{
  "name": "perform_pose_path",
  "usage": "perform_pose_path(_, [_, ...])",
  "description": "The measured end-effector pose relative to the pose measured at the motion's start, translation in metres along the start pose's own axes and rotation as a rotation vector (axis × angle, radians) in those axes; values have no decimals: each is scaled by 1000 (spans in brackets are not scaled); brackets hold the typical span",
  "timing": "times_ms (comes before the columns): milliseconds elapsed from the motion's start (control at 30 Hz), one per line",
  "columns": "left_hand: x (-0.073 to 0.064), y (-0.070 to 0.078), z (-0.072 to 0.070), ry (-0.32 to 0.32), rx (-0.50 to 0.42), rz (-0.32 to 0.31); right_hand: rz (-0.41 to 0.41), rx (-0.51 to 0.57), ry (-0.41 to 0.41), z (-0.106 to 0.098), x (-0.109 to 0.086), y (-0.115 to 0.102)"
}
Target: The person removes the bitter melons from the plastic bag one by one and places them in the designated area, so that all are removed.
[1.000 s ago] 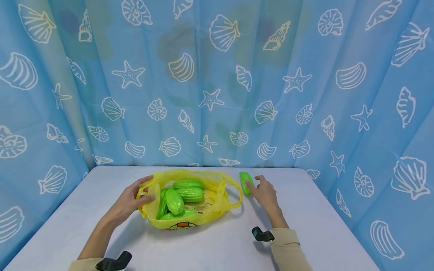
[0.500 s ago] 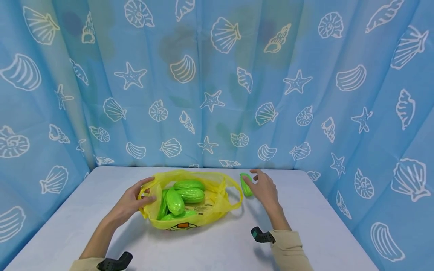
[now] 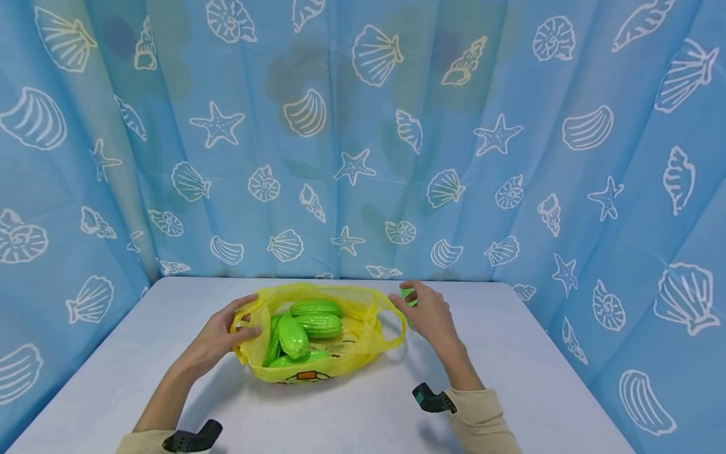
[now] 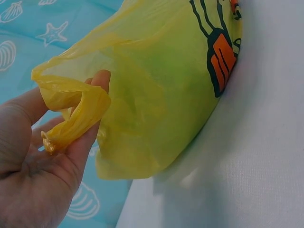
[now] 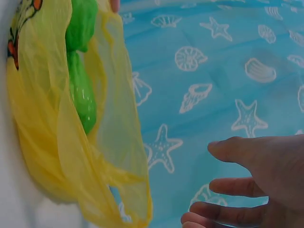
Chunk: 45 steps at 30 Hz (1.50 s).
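A yellow plastic bag (image 3: 371, 340) lies with its mouth spread wide, and several glossy green cucumber-like vegetables (image 3: 292, 337) are inside. My left hand (image 3: 218, 334) holds the bag at its left handle; in the left wrist view the bunched yellow handle (image 4: 78, 121) passes between thumb and fingers. My right hand (image 3: 429, 315) is just right of the bag's loop handle (image 3: 399, 343), fingers apart and holding nothing. Another green vegetable (image 3: 407, 292) lies outside the bag, mostly hidden behind the right hand in the head view.
A white tabletop (image 3: 340, 422) carries everything. A blue curtain (image 3: 363, 208) with white shell and starfish prints hangs along the back and both sides. Black wrist devices (image 3: 193, 437) are on both forearms.
My right hand has shifted left toward the bag's handle and now covers most of the loose green vegetable. The left hand keeps its hold on the bag, which has hardly moved.
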<state>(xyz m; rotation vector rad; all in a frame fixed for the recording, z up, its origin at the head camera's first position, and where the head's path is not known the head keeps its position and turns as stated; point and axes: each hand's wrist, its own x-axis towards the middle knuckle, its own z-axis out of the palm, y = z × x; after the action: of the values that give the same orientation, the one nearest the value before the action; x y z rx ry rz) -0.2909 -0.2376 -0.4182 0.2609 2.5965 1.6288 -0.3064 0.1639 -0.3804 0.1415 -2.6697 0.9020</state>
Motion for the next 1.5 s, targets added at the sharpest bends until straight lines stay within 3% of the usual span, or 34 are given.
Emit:
perform_pose_path(333, [0,1,0,-3,1,0,-53,4,-48,12,-7,-15])
perform_pose_path(733, [-2,-1,1,2,23,4,-88,81,-125,23,-15,-25])
perform_pose_path(1167, [-1,0,0,-9,2,5,-147,31,-173,41,-21,-33])
perform_pose_path(1500, [-1,2,0,-9,11,6,-172,52,-208,44,-24,-40])
